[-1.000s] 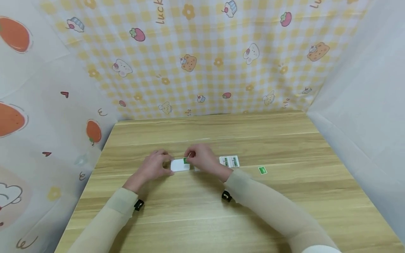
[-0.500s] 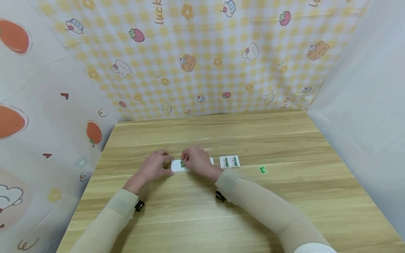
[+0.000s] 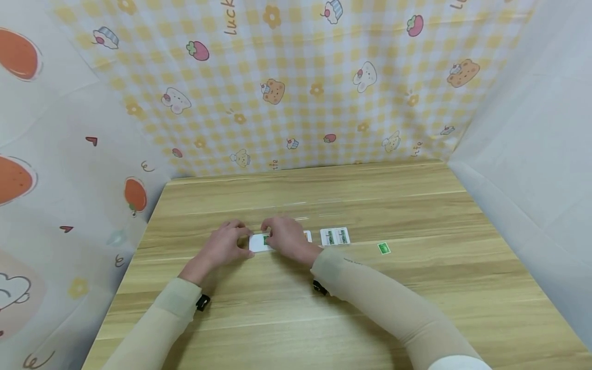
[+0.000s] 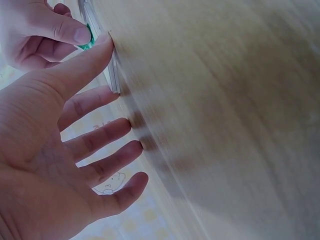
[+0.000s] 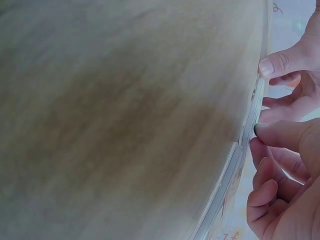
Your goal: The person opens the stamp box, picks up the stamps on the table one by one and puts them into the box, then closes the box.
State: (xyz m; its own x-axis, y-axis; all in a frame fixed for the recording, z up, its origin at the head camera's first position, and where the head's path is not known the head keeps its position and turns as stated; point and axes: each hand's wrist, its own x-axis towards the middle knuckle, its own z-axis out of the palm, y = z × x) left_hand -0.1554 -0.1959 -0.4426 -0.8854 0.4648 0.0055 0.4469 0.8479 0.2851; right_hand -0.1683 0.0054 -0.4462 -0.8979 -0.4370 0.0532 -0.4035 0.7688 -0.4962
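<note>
My left hand steadies a white card lying on the wooden table, thumb at its near edge and index finger at the far one. In the left wrist view the other fingers of that hand spread out beside the card. Over the card's right part, my right hand pinches a small green stamp-like piece by thumb and index finger. This green piece sits close against the card's face, largely covered by the fingertips. The right hand also hides most of a second card.
Right of the hands lies a white card with two green pictures. Farther right is another small green stamp-like piece. Behind the cards, faint clear sheets show on the table. A patterned curtain stands behind.
My right hand has moved left and slightly down with the green piece, from the card's right edge to over its face. The left hand has stayed on the card.
</note>
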